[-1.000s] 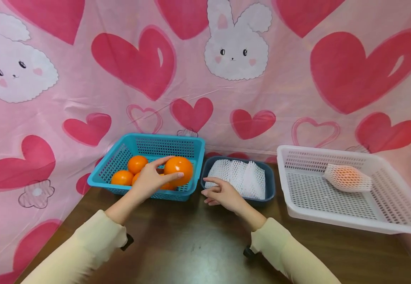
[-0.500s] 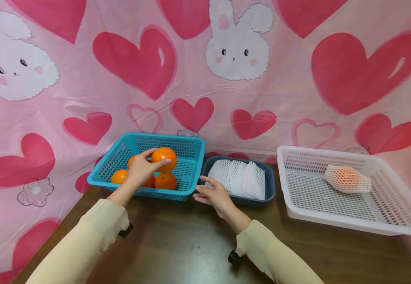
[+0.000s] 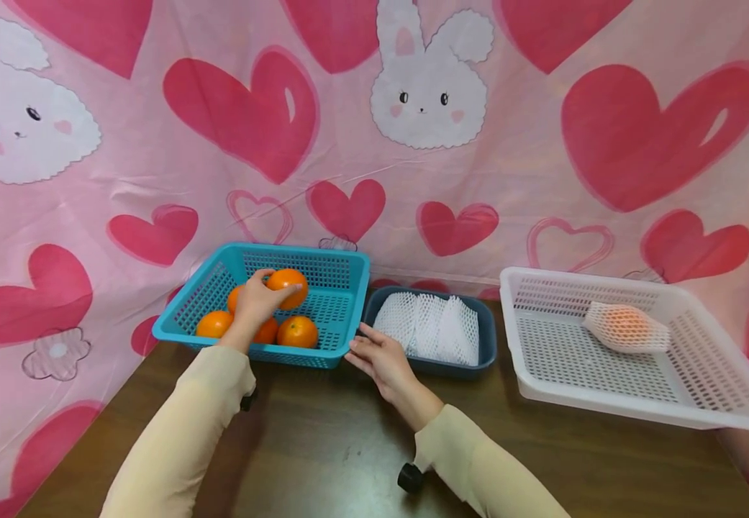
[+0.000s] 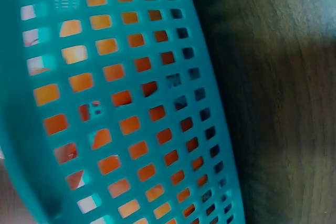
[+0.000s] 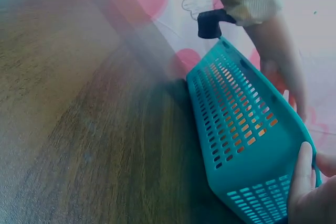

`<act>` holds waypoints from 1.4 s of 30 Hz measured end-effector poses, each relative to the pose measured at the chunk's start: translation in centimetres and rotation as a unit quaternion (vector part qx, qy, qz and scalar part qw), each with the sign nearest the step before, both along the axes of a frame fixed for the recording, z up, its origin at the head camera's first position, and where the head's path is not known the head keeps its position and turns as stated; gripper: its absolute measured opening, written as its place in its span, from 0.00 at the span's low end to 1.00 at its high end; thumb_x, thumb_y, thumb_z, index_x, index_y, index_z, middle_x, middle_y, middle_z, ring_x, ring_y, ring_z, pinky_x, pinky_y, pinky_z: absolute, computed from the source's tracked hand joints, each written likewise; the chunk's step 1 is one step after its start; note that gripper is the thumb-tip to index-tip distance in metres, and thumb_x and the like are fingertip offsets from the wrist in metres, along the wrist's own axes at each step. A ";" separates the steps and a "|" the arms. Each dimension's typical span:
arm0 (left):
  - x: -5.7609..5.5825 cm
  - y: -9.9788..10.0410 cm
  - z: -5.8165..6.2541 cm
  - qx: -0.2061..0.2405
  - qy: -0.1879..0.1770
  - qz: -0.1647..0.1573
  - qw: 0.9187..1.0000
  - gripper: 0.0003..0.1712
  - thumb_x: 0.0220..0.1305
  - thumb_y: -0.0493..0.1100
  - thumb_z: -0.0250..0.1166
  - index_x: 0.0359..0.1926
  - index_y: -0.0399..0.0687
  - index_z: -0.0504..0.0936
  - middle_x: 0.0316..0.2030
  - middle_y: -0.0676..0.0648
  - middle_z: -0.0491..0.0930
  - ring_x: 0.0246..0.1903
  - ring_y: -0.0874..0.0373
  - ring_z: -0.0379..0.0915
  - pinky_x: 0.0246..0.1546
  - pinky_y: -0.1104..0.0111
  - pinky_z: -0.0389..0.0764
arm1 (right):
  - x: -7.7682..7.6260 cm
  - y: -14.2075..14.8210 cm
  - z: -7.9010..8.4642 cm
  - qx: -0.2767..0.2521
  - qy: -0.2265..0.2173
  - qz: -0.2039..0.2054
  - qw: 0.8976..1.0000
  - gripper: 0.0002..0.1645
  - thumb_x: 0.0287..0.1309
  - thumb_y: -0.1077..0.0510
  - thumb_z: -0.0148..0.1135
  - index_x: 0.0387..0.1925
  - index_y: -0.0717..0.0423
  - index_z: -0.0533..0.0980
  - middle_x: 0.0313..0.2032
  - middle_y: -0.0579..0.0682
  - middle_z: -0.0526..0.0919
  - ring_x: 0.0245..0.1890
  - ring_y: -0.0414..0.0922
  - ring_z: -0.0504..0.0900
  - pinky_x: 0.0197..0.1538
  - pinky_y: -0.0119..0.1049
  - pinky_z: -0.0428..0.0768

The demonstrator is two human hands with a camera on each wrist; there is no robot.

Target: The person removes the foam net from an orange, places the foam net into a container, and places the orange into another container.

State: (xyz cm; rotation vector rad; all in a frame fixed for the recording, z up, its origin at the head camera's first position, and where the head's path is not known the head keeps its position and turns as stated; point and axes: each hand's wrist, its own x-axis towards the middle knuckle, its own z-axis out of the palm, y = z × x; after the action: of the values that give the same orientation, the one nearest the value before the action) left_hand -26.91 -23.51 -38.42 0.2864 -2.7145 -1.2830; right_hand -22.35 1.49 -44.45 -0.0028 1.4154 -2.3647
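My left hand (image 3: 255,303) holds an orange (image 3: 288,289) over the near part of the teal basket (image 3: 346,309), thumb on its near side. Several more oranges lie beneath and beside the hand, one of them an orange (image 3: 298,332) at the front wall. In the left wrist view, only the basket's perforated wall (image 4: 123,85) shows, with orange colour behind its holes; the hand is out of that view. My right hand (image 3: 383,365) is at the basket's near right corner. In the right wrist view, its fingers (image 5: 303,174) pinch the rim from both sides.
A dark blue tray (image 3: 488,338) with white foam net sleeves (image 3: 427,327) stands right of the basket. Farther right is a white basket (image 3: 597,385) holding one orange in a foam net (image 3: 627,327). A pink patterned cloth (image 3: 348,158) hangs behind the brown table (image 3: 342,453).
My left hand has carried the orange leftward, back over the teal basket. My right hand has moved left from the dark blue tray's front to the teal basket's corner.
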 end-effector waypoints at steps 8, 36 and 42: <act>-0.2 -0.6 -1.3 -0.039 -0.015 -0.001 0.999 0.43 0.71 0.51 0.64 0.76 0.34 0.57 0.69 0.28 0.64 0.61 0.33 0.66 0.62 0.41 0.71 | 0.2 -0.4 -0.1 -0.001 -0.002 0.008 1.000 0.32 0.71 0.73 0.54 0.73 0.71 0.61 0.49 0.60 0.78 0.39 0.41 0.84 0.56 0.44 0.80; -1.7 0.2 -1.8 -0.200 -0.085 -0.024 0.976 0.50 0.67 0.55 0.68 0.74 0.27 0.57 0.63 0.22 0.67 0.57 0.28 0.68 0.60 0.39 0.71 | 0.0 0.0 0.0 0.002 0.004 0.013 1.000 0.32 0.72 0.71 0.54 0.74 0.70 0.62 0.49 0.59 0.79 0.39 0.41 0.84 0.56 0.42 0.81; -1.9 0.4 -1.8 -0.203 -0.078 -0.032 0.976 0.46 0.65 0.53 0.71 0.71 0.29 0.62 0.61 0.24 0.69 0.55 0.30 0.69 0.57 0.41 0.74 | -0.1 0.1 0.1 0.004 0.000 0.008 1.000 0.32 0.71 0.73 0.54 0.73 0.71 0.61 0.50 0.61 0.77 0.39 0.40 0.84 0.55 0.41 0.81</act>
State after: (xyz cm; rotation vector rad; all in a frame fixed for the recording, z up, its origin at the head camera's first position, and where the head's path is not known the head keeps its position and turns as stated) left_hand -28.82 -23.09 -40.24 0.2643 -3.0553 -0.7143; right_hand -22.42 1.64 -44.39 -0.0130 1.4204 -2.3450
